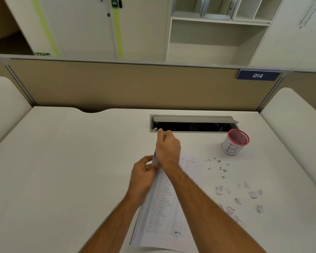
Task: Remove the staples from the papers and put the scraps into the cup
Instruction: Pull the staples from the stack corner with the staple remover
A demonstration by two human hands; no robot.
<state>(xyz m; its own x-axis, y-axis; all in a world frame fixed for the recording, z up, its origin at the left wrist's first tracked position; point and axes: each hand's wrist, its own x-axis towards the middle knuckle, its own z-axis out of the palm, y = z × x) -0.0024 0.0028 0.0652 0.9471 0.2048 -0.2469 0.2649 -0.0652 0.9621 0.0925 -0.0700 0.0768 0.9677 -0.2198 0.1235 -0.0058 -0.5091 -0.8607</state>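
Head view. I see both bare forearms reaching over a white desk [66, 161]. The stack of printed papers [162, 212] lies on the desk in front of me, running from the near edge toward the middle, with its far corner lifted between the hands.

The left hand [142, 177] has its fingers and thumb curled round that lifted corner and pinches it from the left. The right hand [167, 148] sits just above and beyond it, fingers closed round a slim metal tool [164, 135] whose tip shows at the top of the fist. I cannot tell what kind of tool it is. The two hands are touching or nearly so at the paper corner.

To the right of the papers, pulled staples [219, 168] lie scattered on the desk. Nearer me and further right, torn paper scraps [244, 194] are spread loosely, well apart from the stack.

The cup [235, 142], white with a red mesh rim and a hand-drawn letter B, stands upright beyond the staples, just beside the right end of the open cable tray [192, 125] set into the desk. What the cup holds is not visible.

A beige divider panel [126, 84] backs the desk, carrying a blue tag reading 014 [258, 75].
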